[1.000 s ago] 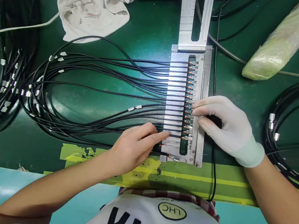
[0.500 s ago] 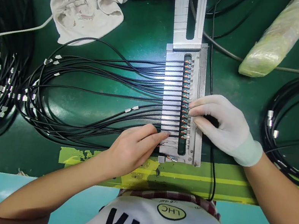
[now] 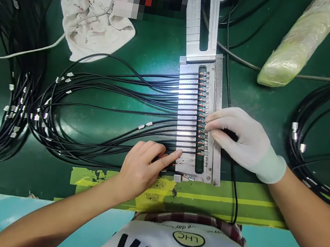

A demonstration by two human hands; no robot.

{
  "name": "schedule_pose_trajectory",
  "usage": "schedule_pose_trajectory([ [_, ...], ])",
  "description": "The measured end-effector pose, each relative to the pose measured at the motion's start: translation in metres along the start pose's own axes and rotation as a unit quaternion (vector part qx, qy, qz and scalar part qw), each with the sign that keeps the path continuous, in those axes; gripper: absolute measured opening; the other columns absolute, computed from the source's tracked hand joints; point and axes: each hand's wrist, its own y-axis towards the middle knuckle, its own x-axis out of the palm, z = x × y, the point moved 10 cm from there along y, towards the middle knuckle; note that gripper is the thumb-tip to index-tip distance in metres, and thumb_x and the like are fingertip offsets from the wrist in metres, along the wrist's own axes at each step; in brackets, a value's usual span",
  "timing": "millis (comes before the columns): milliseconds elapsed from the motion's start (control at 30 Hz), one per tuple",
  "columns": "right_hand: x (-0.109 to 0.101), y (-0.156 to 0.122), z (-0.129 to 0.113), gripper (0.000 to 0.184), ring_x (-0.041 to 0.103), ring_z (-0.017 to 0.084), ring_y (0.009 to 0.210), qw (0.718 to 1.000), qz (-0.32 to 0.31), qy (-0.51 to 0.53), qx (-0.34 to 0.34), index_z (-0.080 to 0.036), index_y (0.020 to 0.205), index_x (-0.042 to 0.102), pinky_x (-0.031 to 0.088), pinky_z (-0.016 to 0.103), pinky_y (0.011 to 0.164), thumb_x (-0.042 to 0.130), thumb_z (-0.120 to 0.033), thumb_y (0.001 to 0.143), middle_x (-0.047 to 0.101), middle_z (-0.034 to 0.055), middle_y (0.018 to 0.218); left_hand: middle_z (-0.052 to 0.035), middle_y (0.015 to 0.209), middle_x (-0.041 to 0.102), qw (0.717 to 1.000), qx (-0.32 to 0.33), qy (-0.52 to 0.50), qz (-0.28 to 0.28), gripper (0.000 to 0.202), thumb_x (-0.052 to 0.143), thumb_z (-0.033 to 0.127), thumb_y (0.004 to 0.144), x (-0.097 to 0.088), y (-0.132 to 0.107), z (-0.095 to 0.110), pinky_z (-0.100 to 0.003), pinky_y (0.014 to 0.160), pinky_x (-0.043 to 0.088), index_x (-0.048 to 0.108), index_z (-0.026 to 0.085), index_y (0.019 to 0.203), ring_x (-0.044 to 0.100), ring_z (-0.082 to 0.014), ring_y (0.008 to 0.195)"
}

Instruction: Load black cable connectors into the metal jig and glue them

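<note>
A metal fixture (image 3: 184, 139) lies on the bench with black cables (image 3: 143, 99) side by side across it. Their small silvery connectors (image 3: 202, 100), with orange wires, sit in a row over the slot. My bare left hand (image 3: 142, 168) is at the lower left, its index finger stretched along a cable and the other fingers curled round it; the thumb is hidden. Below that fingertip a cable end shows bare wires (image 3: 179, 162). My white-gloved right hand (image 3: 242, 139) reaches in from the right, fingers and thumb closed at a connector near the row's middle. Its fingertips cover that connector.
A hinged metal cover (image 3: 201, 23) stands raised at the fixture's far end. Coiled cables with metal sleeves lie left (image 3: 16, 114) and right (image 3: 297, 134). A printed cloth (image 3: 90, 21) and a plastic-wrapped roll (image 3: 287, 55) lie behind. Yellow tape (image 3: 222, 197) runs along the front edge.
The view has shifted slightly. My left hand has drawn back a little to the left, its index finger now straighter and apart from the others. My right hand stays at the connectors.
</note>
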Motion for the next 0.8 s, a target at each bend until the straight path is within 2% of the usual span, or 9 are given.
schedule_pose_trajectory([
  [100, 0.001, 0.0, -0.001, 0.014, 0.065, 0.023, 0.106, 1.0, 0.001, -0.004, -0.001, -0.026, 0.099, 0.07, 0.052, 0.045, 0.097, 0.058, -0.022, 0.093, 0.071, 0.0021, 0.109, -0.0085, 0.094, 0.061, 1.0, -0.011, -0.012, -0.008, 0.046, 0.046, 0.007, 0.093, 0.003, -0.007, 0.0, -0.033, 0.069, 0.034, 0.056, 0.02, 0.136, 0.05, -0.0194, 0.082],
  [200, 0.001, -0.001, -0.004, 0.014, 0.065, 0.024, 0.106, 1.0, 0.012, -0.01, -0.01, -0.027, 0.099, 0.071, 0.052, 0.046, 0.097, 0.058, -0.023, 0.093, 0.071, 0.0027, 0.108, -0.0084, 0.102, 0.064, 0.996, -0.048, -0.068, -0.025, 0.044, 0.046, 0.01, 0.096, 0.001, -0.016, -0.001, -0.034, 0.074, 0.036, 0.052, 0.021, 0.138, 0.053, -0.0193, 0.089],
  [333, 0.003, -0.004, -0.007, 0.015, 0.066, 0.024, 0.105, 0.999, 0.022, -0.037, -0.013, -0.027, 0.098, 0.072, 0.052, 0.046, 0.099, 0.059, -0.024, 0.093, 0.071, 0.0033, 0.108, -0.0087, 0.105, 0.064, 0.98, -0.123, -0.154, -0.039, 0.025, 0.054, 0.022, 0.097, -0.002, -0.032, -0.003, -0.036, 0.083, 0.04, 0.057, 0.017, 0.122, 0.055, -0.0206, 0.097],
  [433, 0.003, -0.004, -0.009, 0.015, 0.066, 0.024, 0.103, 0.998, 0.026, -0.052, 0.001, -0.028, 0.096, 0.073, 0.053, 0.047, 0.098, 0.058, -0.025, 0.093, 0.071, 0.0025, 0.107, -0.0074, 0.1, 0.063, 0.967, -0.161, -0.189, -0.053, 0.015, 0.051, 0.022, 0.099, 0.0, -0.038, -0.003, -0.036, 0.084, 0.042, 0.062, 0.018, 0.108, 0.054, -0.0201, 0.095],
  [633, 0.005, -0.001, -0.016, 0.015, 0.064, 0.025, 0.11, 0.997, -0.038, -0.057, 0.025, -0.026, 0.101, 0.071, 0.051, 0.046, 0.103, 0.059, -0.027, 0.092, 0.07, 0.0019, 0.114, -0.0052, 0.097, 0.065, 0.927, -0.203, -0.315, 0.019, 0.01, 0.06, 0.022, 0.094, -0.011, -0.038, -0.016, -0.031, 0.081, 0.049, 0.066, 0.018, 0.101, 0.06, -0.0167, 0.092],
  [700, 0.005, -0.003, -0.022, 0.015, 0.064, 0.024, 0.111, 0.995, -0.062, -0.069, 0.028, -0.026, 0.102, 0.071, 0.051, 0.045, 0.102, 0.059, -0.027, 0.092, 0.069, 0.0016, 0.116, -0.0043, 0.095, 0.066, 0.923, -0.205, -0.321, 0.051, 0.009, 0.062, 0.02, 0.093, -0.024, -0.039, -0.018, -0.028, 0.077, 0.05, 0.068, 0.019, 0.1, 0.061, -0.0149, 0.088],
  [800, 0.003, -0.011, -0.03, 0.016, 0.064, 0.024, 0.11, 0.991, -0.081, -0.104, 0.024, -0.026, 0.104, 0.07, 0.051, 0.045, 0.101, 0.059, -0.029, 0.093, 0.069, 0.0017, 0.116, -0.004, 0.092, 0.068, 0.926, -0.199, -0.29, 0.137, 0.009, 0.064, 0.018, 0.091, -0.058, -0.041, -0.019, -0.028, 0.073, 0.051, 0.068, 0.019, 0.099, 0.062, -0.0149, 0.086],
])
